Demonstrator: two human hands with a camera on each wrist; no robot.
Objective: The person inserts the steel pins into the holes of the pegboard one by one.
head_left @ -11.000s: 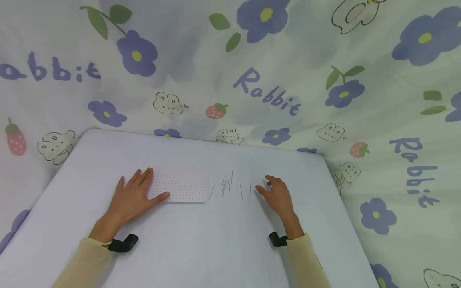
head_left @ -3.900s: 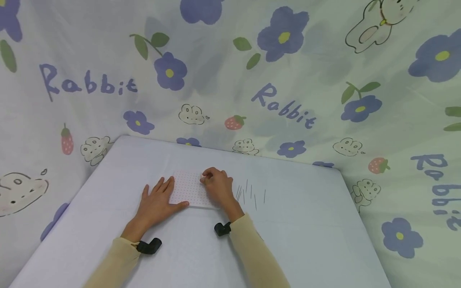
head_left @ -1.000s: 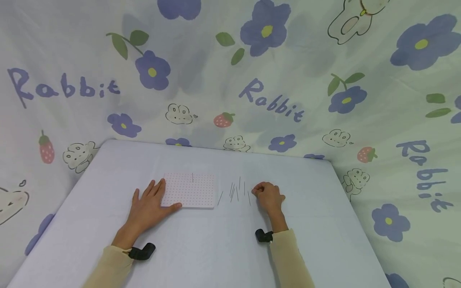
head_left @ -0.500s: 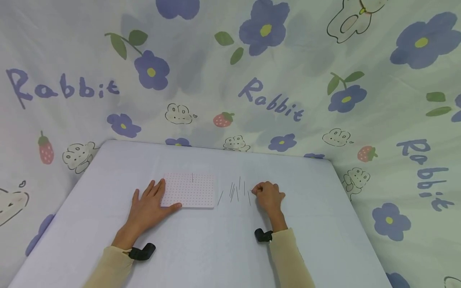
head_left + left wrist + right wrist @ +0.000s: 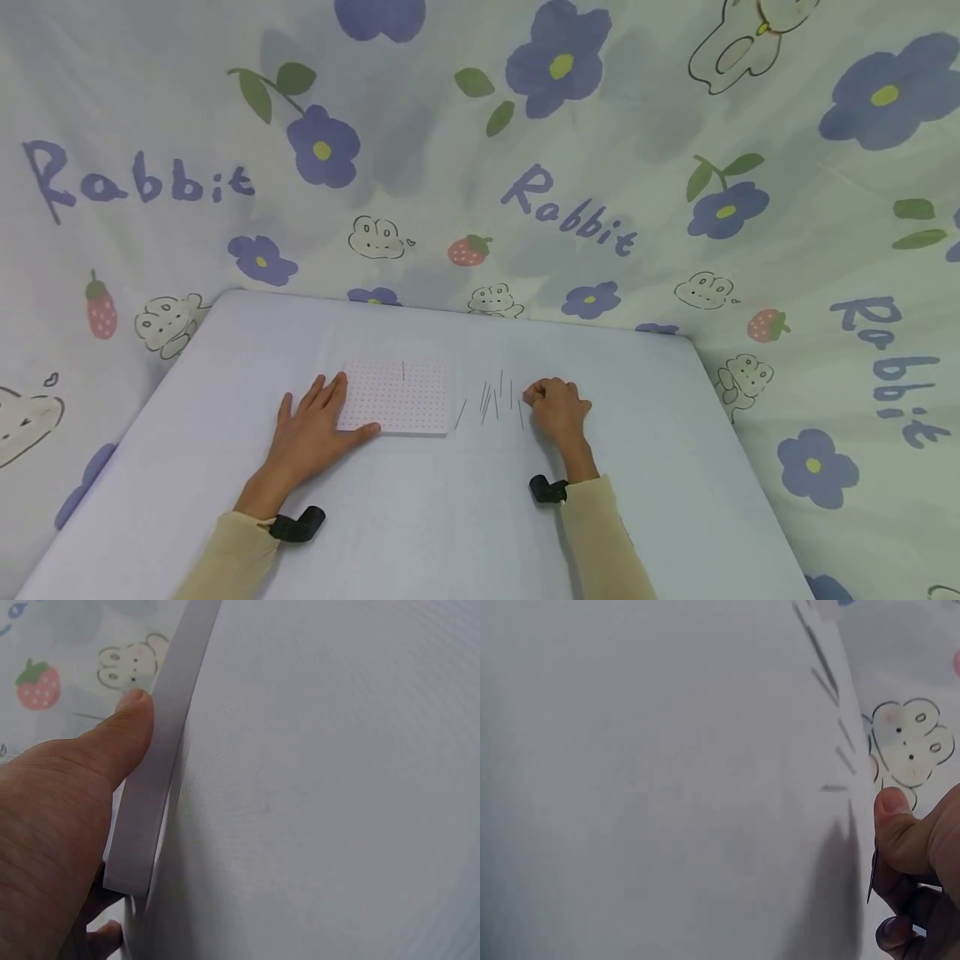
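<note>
Needle [image 5: 872, 879]: just the one, pinched in the right hand, lower right of the right wrist view, pointy end down.
Right hand [image 5: 557, 408]: thumb and finger closed on that needle, right of centre in the head view, other fingers kinda curled.
Left hand [image 5: 306, 435]: pretty spread out, fingers touching the left side of the dotted board [image 5: 397, 408], thumb on its near edge.
Board's needle [image 5: 403, 371]: a dark line near the top of the board, can't tell how deep it sits.
Loose needles [image 5: 496, 404]: small bunch on the white table [image 5: 420, 517], between the board and the right hand.
Purple lettering [image 5: 141, 175]: reads "Rabbit" upper left, again upper middle on a slant, and once more running down the far right, all on the flowery backdrop [image 5: 420, 108].
</note>
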